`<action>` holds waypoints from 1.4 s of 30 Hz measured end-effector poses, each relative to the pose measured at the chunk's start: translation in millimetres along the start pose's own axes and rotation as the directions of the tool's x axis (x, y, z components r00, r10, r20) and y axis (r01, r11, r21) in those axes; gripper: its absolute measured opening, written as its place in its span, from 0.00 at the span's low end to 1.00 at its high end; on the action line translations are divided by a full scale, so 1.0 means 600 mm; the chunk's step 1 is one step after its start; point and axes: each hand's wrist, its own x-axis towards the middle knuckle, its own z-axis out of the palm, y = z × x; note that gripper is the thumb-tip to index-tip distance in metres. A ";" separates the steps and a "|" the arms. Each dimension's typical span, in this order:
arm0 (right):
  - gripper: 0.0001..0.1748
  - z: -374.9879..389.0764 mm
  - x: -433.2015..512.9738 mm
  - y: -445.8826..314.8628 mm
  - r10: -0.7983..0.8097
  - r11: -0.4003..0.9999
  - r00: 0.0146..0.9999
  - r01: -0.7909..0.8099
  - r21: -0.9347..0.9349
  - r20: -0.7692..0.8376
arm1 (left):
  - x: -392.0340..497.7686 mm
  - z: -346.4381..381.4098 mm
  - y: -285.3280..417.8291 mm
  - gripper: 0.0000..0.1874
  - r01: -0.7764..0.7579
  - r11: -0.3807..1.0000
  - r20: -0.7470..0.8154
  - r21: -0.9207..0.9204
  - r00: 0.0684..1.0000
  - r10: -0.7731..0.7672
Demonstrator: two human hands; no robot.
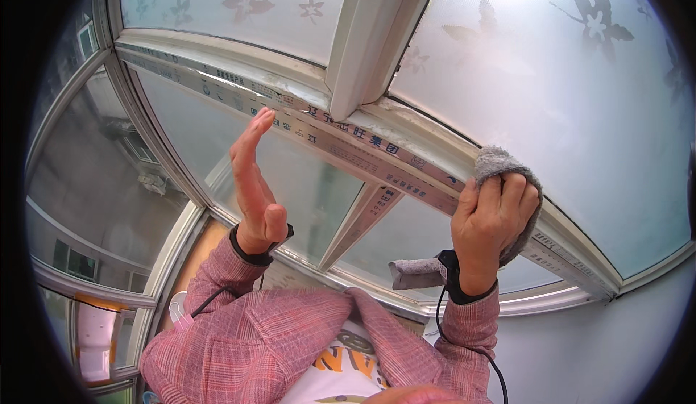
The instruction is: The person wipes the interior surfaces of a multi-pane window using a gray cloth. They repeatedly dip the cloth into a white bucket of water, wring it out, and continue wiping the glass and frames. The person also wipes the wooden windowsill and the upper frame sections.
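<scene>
My right hand grips a grey cloth and presses it against the pale window frame rail, at the lower edge of a frosted pane. Part of the cloth hangs down behind the hand. My left hand is raised and holds nothing. Its fingers are straight, with the thumb apart from them. Behind it runs the underside of the rail, covered in printed protective film. Whether the left fingertips touch this film I cannot tell.
A thick mullion divides the frosted panes, which bear leaf patterns. Lower glass panes lie beneath the rail. Side windows stand at left, a pale wall at right. Near my right wrist is a greyish roll; cables trail from both wristbands.
</scene>
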 end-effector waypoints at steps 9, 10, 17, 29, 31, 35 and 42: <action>0.12 0.032 0.027 -0.028 0.007 0.997 0.997 -0.001 0.082 -0.075 | -0.132 -0.036 0.046 0.38 0.366 0.925 -0.087 0.107 0.930 -0.358; 0.11 0.030 0.023 -0.019 -0.016 0.996 0.996 0.024 0.085 -0.087 | -0.145 -0.042 0.044 0.37 0.407 0.908 -0.100 0.101 0.912 -0.398; 0.11 0.020 0.016 0.017 -0.201 0.956 0.979 0.204 0.211 -0.034 | -0.166 -0.093 -0.005 0.33 0.507 0.860 -0.079 0.059 0.861 -0.503; 0.13 0.048 -0.029 -0.050 0.033 0.998 0.991 -0.025 0.061 -0.128 | -0.176 -0.104 -0.033 0.28 0.571 0.821 0.016 0.004 0.821 -0.571; 0.14 0.058 -0.030 -0.065 0.046 0.996 0.991 -0.035 0.085 -0.124 | -0.167 -0.138 -0.049 0.28 0.584 0.811 -0.004 0.023 0.811 -0.584; 0.12 0.070 -0.022 -0.104 0.047 0.984 0.968 -0.002 0.178 -0.247 | -0.164 -0.176 -0.057 0.28 0.609 0.791 -0.026 0.052 0.793 -0.609; 0.16 0.088 0.014 -0.186 -0.037 0.999 0.990 0.034 -0.021 -0.135 | -0.162 -0.239 -0.061 0.25 0.624 0.769 -0.058 0.138 0.780 -0.623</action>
